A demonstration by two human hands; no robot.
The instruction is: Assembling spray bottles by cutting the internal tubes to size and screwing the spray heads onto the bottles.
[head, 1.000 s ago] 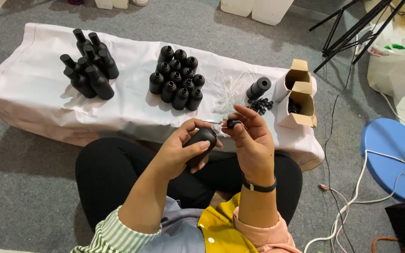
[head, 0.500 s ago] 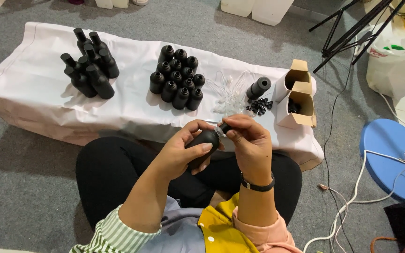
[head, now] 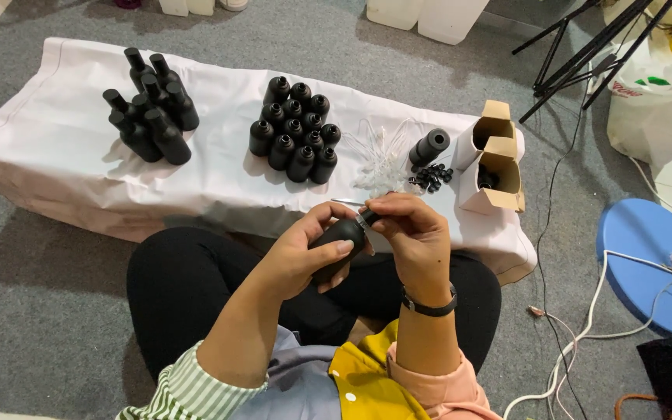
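Change since earlier frame: right hand (head: 412, 233) has closed in on the neck of the black bottle (head: 337, 244), fingertips now at its top; left hand (head: 305, 250) and everything on the bench lie as before.
Bench (head: 56, 155): low, draped in a white cloth, set on grey carpet in front of the seated person.
Blue round base (head: 638, 257): on the floor to the right, with white cables trailing past it.
Capped bottles (head: 149, 117): cluster of black bottles with tall caps, far left of the bench.
Open-necked bottles (head: 293, 132): tight group of black bottles, centre of the bench, well apart from the hands.
Cardboard boxes (head: 491, 159): two small ones, flaps open, right end of the bench.
Clear droppers (head: 383, 159): loose heap between the centre group and the boxes.
Lying bottle (head: 429, 146): black, on its side, just beside the heap.
Small black caps (head: 429, 177): little pile below the lying bottle.
Black bottle: held over the lap, near the front edge of the bench, tilted with its neck up and to the right.
Left hand: wrapped around the body of the black bottle, thumb across its front.
Right hand: fingers pinched narrow on a small piece at the bottle's neck; the piece itself is mostly hidden.
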